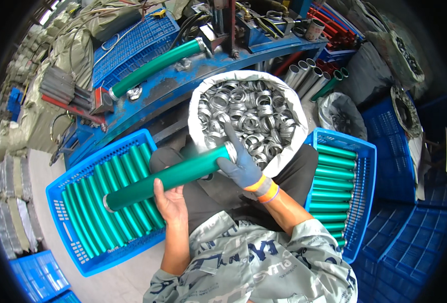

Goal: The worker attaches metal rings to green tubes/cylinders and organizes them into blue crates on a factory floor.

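A shiny green metal tube lies slantwise across my lap, its right end higher in the view. My bare left hand cradles it from below near the middle, thumb against the near side. At the right end, my right hand, in a blue-grey work glove with an orange cuff, is closed around the tube beside a silver metal ring. Another silver ring sits on the tube's left end. Just beyond my right hand stands a white sack full of loose silver rings.
A blue crate of green tubes stands on my left, another blue crate on my right. Ahead, a blue workbench carries a second green tube between clamps. Bare metal tubes lean beyond the sack.
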Motion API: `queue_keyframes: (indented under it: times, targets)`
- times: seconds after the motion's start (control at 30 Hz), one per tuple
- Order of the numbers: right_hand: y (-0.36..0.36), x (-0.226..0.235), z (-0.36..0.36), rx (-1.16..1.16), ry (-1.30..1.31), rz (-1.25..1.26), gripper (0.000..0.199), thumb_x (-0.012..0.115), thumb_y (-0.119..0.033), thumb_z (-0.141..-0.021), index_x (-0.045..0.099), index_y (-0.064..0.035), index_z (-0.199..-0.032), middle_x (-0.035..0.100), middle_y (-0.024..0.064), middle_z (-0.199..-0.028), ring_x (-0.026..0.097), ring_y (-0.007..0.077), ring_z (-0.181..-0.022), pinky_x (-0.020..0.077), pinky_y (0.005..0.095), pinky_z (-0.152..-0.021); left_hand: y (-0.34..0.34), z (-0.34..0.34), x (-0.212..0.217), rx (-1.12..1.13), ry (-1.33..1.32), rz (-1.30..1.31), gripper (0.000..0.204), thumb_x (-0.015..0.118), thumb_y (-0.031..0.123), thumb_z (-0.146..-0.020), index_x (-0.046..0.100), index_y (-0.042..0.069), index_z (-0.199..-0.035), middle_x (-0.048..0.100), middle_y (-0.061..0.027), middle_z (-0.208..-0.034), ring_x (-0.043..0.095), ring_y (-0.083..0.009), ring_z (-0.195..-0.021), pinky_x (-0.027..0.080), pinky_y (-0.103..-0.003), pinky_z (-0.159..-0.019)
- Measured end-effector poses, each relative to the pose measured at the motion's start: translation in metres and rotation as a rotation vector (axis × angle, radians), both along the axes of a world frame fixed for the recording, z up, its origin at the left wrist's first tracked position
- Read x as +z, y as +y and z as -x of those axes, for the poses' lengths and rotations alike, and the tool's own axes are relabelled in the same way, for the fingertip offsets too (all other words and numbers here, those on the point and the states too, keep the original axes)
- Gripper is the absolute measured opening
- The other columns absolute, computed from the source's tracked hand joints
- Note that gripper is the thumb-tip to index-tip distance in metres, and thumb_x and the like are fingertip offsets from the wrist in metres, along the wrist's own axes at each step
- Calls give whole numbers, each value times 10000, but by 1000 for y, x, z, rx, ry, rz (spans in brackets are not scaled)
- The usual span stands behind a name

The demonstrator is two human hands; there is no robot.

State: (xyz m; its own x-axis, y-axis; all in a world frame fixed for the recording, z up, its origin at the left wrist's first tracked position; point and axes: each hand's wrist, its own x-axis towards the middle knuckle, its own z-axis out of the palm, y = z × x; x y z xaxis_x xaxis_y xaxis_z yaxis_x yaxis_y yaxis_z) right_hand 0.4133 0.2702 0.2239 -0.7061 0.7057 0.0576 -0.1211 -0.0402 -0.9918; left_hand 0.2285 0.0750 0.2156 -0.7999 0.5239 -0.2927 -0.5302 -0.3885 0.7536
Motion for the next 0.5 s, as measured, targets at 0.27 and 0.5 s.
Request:
queue_keyframes:
  times: [0.27, 0.5]
  targets:
    - [84, 27, 30, -63, 45, -250, 985, 688, -217, -1109, 125, 4, -1885, 385, 224, -1862, 414, 278, -1689, 352, 424, -1385, 6, 43, 12, 79, -139, -140, 694, 809, 545, -1098, 626, 36, -1533, 675, -172, -1586, 675, -303, -1470, 560, -487, -1267]
    - [84, 100, 76, 361, -30, -58, 1174, 898, -115, -959, 192, -49, -1895, 455, 160, -1820, 578, 215, -1495, 477, 383, -1263, -3, 83, 25, 164, -165, -186, 714, 780, 598, -1107, 644, 49, -1544, 673, -154, -1593, 660, -301, -1453, 566, -486, -1229]
